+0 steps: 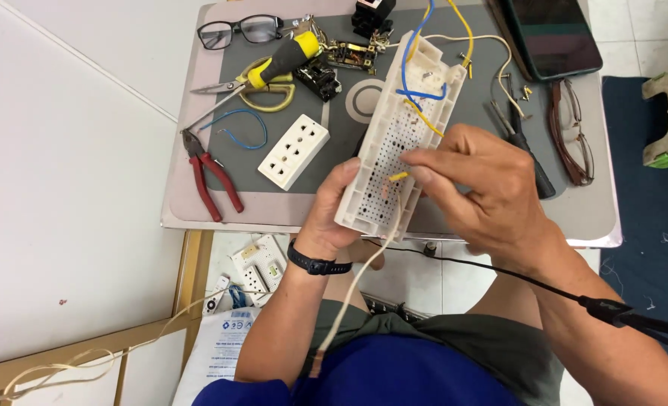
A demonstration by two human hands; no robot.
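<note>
left hand [334, 218] grips white board [398, 143] — right hand [484, 188] pinches yellow wire [398, 176]

Tools [274, 71] crowding tabletop [439, 225] beyond hands

White tiled floor [63, 225], small table [604, 218]

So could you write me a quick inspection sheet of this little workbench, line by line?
Surface: small grey-topped table, crowded.
Job's things: long white perforated housing with blue and yellow wires.
Clutter: white socket plate, red pliers, yellow-handled screwdriver, scissors, two pairs of glasses, dark tablet.
Grippers: left hand holds the housing; right hand fingers pinch a yellow wire end.
Cables: black cord across the right forearm; pale cord hanging down.
Surroundings: white tiled floor, dark blue mat.
</note>
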